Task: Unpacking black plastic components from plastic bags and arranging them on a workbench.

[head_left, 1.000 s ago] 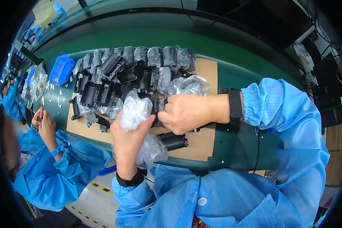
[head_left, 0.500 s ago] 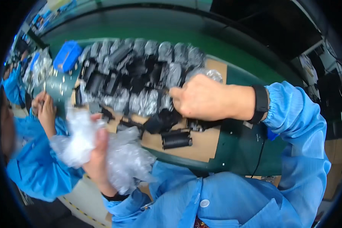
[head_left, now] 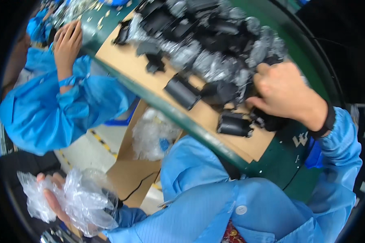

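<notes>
A crumpled bunch of clear plastic bags (head_left: 87,198) is in my left hand (head_left: 54,198), low at the left and off the table. The fingers close round the film and partly vanish in it. My right hand (head_left: 286,91) is over the right end of a pile of black plastic parts (head_left: 223,42), knuckles up and fingers curled down. Whatever its fingertips grip is hidden among dark parts. Just left of it lie a ribbed black cylinder-shaped part (head_left: 234,124) and a black curved housing (head_left: 182,91). Several grey parts in clear wrap (head_left: 215,65) run through the pile.
The pile rests on brown cardboard (head_left: 119,56) on a green table (head_left: 150,95). Below the table edge, a cardboard box (head_left: 127,174) holds discarded plastic film (head_left: 152,133). A co-worker's blue sleeve (head_left: 65,113) is at the left. A blue bin (head_left: 314,156) sits by my right forearm.
My left hand has carried the plastic bags down and left, away from the table. My right hand remains at the parts, its fingers curled. The view has turned, bringing the box into sight.
</notes>
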Action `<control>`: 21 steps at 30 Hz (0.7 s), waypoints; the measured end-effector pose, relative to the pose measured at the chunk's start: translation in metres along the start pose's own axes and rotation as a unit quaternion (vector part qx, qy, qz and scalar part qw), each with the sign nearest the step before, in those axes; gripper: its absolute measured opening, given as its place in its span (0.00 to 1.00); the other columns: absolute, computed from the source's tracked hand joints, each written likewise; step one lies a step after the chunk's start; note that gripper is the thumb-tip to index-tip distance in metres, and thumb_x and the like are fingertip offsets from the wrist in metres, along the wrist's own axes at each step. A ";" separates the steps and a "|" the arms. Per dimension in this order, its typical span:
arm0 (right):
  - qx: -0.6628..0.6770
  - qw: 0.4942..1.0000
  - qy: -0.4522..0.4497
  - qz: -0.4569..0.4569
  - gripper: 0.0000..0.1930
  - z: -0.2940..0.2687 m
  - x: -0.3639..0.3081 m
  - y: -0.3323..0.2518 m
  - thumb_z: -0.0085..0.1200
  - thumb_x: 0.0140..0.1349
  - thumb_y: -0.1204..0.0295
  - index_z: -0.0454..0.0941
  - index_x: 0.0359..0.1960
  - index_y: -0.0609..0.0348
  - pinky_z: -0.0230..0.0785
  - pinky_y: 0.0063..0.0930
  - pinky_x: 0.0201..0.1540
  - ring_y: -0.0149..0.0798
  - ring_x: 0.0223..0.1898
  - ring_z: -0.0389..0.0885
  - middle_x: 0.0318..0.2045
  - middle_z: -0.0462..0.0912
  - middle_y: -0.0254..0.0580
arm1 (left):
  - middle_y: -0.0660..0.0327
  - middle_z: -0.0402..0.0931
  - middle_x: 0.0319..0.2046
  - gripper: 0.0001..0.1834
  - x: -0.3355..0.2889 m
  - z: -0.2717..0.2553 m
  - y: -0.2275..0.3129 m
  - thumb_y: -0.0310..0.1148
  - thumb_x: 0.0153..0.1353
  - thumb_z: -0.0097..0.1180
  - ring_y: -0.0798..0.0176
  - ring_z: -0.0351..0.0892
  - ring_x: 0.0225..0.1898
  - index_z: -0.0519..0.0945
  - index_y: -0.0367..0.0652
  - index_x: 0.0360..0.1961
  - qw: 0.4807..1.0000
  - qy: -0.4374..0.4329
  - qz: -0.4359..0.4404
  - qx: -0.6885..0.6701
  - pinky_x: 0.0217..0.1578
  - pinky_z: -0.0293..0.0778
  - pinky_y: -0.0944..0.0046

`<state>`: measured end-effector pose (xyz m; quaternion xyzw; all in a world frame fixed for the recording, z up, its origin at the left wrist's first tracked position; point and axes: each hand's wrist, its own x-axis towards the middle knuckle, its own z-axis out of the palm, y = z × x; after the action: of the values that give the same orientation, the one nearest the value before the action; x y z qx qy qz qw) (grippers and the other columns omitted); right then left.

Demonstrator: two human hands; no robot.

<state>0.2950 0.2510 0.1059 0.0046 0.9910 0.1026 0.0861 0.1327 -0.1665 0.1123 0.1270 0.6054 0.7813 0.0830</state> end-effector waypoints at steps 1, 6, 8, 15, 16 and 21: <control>0.003 1.000 -0.014 0.020 0.22 0.001 0.000 0.003 0.66 0.45 0.53 0.77 0.19 0.63 0.68 0.40 0.25 0.49 0.23 0.78 0.23 0.75 0.46 | 0.64 0.63 0.31 0.21 0.004 -0.003 -0.002 0.41 0.69 0.47 0.69 0.63 0.29 0.65 0.44 0.59 1.000 0.004 0.004 0.012 0.32 0.64 0.64; 0.076 0.994 -0.052 0.064 0.21 -0.018 0.012 0.022 0.62 0.52 0.54 0.80 0.25 0.64 0.73 0.42 0.30 0.52 0.29 0.82 0.26 0.80 0.48 | 0.64 0.64 0.32 0.21 0.035 0.003 -0.013 0.41 0.68 0.49 0.68 0.64 0.31 0.66 0.44 0.58 0.998 0.005 -0.003 0.066 0.34 0.64 0.64; 0.088 0.990 -0.067 0.088 0.18 -0.017 0.012 0.028 0.60 0.54 0.56 0.81 0.27 0.63 0.74 0.43 0.31 0.52 0.30 0.82 0.27 0.81 0.48 | 0.64 0.65 0.33 0.21 0.041 0.009 -0.023 0.40 0.68 0.49 0.68 0.64 0.32 0.66 0.43 0.58 0.996 -0.002 -0.016 0.087 0.35 0.64 0.65; 0.096 0.989 0.068 0.090 0.11 0.011 -0.004 0.031 0.58 0.48 0.66 0.82 0.26 0.62 0.73 0.41 0.32 0.48 0.29 0.81 0.26 0.78 0.46 | 0.63 0.66 0.35 0.21 0.043 0.031 -0.048 0.40 0.66 0.51 0.68 0.65 0.34 0.68 0.42 0.56 0.985 -0.034 -0.050 0.161 0.38 0.64 0.65; 0.100 0.988 0.076 0.088 0.09 0.016 -0.004 0.033 0.57 0.46 0.68 0.81 0.24 0.61 0.72 0.41 0.33 0.47 0.29 0.81 0.25 0.78 0.45 | 0.63 0.66 0.35 0.21 0.044 0.032 -0.049 0.39 0.66 0.52 0.68 0.65 0.35 0.68 0.42 0.56 0.983 -0.039 -0.053 0.171 0.38 0.64 0.65; 0.131 0.984 0.082 0.086 0.05 0.028 0.000 0.036 0.56 0.42 0.72 0.79 0.20 0.60 0.72 0.40 0.34 0.46 0.31 0.81 0.26 0.78 0.44 | 0.63 0.68 0.37 0.20 0.045 0.045 -0.064 0.39 0.65 0.53 0.67 0.66 0.36 0.69 0.42 0.55 0.969 -0.074 -0.078 0.223 0.40 0.64 0.65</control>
<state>0.2996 0.2914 0.0864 0.0929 0.9954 -0.0215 -0.0062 0.1013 -0.0957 0.0655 0.1521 0.7649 0.6059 0.1573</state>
